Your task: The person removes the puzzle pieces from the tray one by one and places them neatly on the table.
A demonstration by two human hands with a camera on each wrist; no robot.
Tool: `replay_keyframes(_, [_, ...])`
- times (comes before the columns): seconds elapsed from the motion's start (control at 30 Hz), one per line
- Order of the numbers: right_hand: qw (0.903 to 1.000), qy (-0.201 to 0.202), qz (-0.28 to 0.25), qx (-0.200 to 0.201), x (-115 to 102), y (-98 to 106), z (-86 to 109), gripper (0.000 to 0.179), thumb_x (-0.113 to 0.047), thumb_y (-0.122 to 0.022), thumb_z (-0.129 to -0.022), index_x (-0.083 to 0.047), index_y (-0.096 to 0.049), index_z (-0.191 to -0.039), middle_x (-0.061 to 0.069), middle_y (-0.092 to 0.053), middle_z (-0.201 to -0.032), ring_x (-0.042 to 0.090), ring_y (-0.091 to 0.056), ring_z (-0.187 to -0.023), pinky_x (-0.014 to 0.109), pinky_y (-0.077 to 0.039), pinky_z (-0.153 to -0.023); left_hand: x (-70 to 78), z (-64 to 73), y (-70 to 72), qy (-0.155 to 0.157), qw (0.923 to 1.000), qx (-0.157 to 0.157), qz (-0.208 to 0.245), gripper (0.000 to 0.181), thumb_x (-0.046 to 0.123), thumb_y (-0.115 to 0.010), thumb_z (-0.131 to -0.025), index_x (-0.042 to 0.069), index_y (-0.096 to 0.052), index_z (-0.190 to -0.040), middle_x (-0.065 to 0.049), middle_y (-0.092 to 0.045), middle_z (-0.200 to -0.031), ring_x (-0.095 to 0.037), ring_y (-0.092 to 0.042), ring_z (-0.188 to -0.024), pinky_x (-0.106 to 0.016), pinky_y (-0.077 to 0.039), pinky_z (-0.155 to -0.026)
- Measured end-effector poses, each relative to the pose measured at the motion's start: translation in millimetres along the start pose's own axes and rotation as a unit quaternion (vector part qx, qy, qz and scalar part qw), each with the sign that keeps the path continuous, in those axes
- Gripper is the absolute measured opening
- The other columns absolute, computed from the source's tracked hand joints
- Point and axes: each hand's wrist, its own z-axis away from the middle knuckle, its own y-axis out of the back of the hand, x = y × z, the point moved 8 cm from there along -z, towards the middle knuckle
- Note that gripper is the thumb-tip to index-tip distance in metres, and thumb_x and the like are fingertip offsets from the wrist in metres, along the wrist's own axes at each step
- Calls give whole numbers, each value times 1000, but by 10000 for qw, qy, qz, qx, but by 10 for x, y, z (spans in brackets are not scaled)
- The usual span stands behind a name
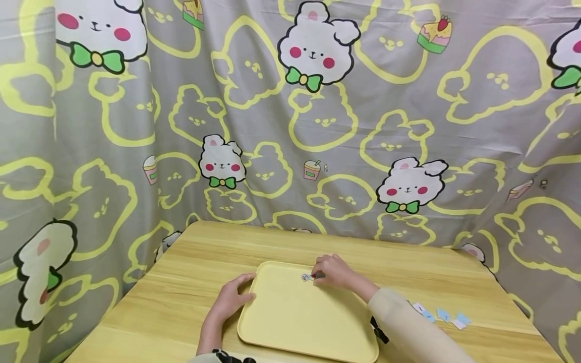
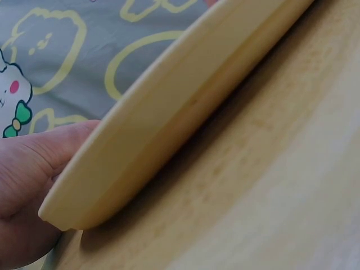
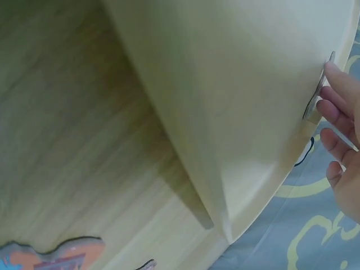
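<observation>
A pale yellow tray (image 1: 304,317) lies on the wooden table. My left hand (image 1: 230,299) grips its left rim, the thumb and fingers right at the edge; the left wrist view shows that hand (image 2: 34,180) behind the tray's raised wall (image 2: 152,118). Over the far side of the tray, my right hand (image 1: 335,272) pinches a small flat puzzle piece (image 1: 320,275), seen nearly edge-on (image 3: 319,93) in the right wrist view. A small patterned piece (image 1: 306,277) in blue and red lies at its fingertips, close to the far rim.
Several small blue and white pieces (image 1: 443,315) lie on the table (image 1: 218,247) to the right of the tray, beyond the right sleeve (image 1: 408,322). An orange piece (image 3: 70,254) shows low in the right wrist view. A grey curtain (image 1: 268,121) with cartoon bunnies hangs behind.
</observation>
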Motion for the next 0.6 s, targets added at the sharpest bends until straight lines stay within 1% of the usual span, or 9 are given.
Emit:
replay_keyframes(0.07, [9998, 94, 114, 94, -6, 7, 1, 15, -31, -78, -80, -20, -78, -90, -9, -61, -76, 1, -37, -67, 16, -14, -62, 8, -7, 6, -56, 10000, 16, -37, 53, 9, -73, -85, 7, -57, -136, -18, -56, -141, -43, -40, -139, -60, -31, -116])
replay_keyframes(0.2, [9986, 276, 319, 322, -28, 27, -1, 11, -32, -79, -79, -23, -77, -85, -12, -58, -71, 0, -35, -64, 14, -14, -61, 11, -23, 17, -55, 10000, 58, -11, 52, 9, -73, -85, 7, -58, -135, -18, -57, -140, -42, -41, -139, -60, -31, -116])
replay_keyframes(0.33, [9979, 341, 375, 398, -47, 25, -2, 8, -32, -80, -79, -25, -76, -81, -14, -60, -70, 0, -39, -64, 13, -16, -61, 1, -30, 10, 5, 10000, 55, -26, 52, 8, -73, -85, 9, -58, -135, -17, -57, -140, -42, -41, -140, -59, -30, -117])
replay_keyframes(0.47, [9972, 443, 418, 441, -75, 16, 10, 8, -30, -81, -78, -24, -76, -78, -13, -61, -71, 0, -44, -64, 12, -14, -62, -8, -27, -2, 29, 10000, 35, -67, 52, 8, -73, -85, 9, -59, -135, -16, -57, -140, -42, -41, -140, -59, -31, -116])
replay_keyframes(0.6, [9953, 594, 509, 568, -98, 7, 32, 10, -26, -82, -76, -22, -73, -75, -12, -60, -70, 1, -46, -63, 12, -11, -63, -22, -24, -13, 43, 10000, 36, -79, 52, 9, -73, -85, 9, -59, -135, -16, -57, -140, -41, -41, -140, -59, -30, -117])
